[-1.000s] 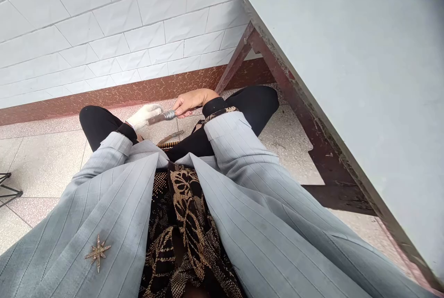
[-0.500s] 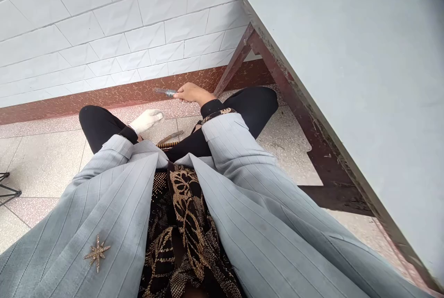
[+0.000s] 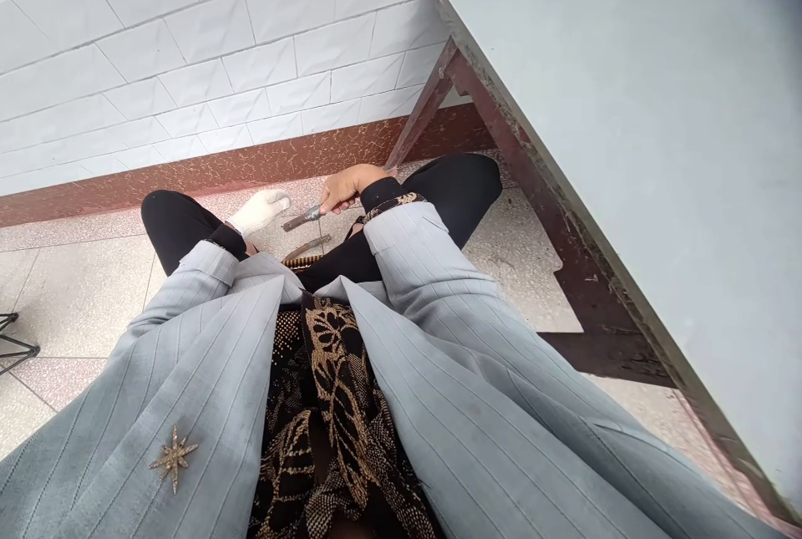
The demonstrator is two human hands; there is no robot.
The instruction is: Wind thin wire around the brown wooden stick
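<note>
My right hand (image 3: 343, 185) is bare and closed round the wrapped grey handle of a small knife-like tool (image 3: 302, 217), whose dark blade points left and slightly down. My left hand (image 3: 258, 209) wears a white cotton glove and lies just left of the blade tip, fingers stretched toward it, with nothing visible in them. Both hands sit between my knees in black trousers, over the tiled floor. A second thin dark tool (image 3: 307, 247) lies on the floor just below them.
A grey-topped table (image 3: 626, 104) with a dark red frame and leg (image 3: 417, 117) stands close on my right. A white tiled wall with a brown skirting (image 3: 188, 171) runs ahead. A black metal frame (image 3: 16, 343) shows at the far left edge.
My right hand had lifted the tool up toward the skirting; it has come back down between my knees beside the gloved left hand, which has hardly moved.
</note>
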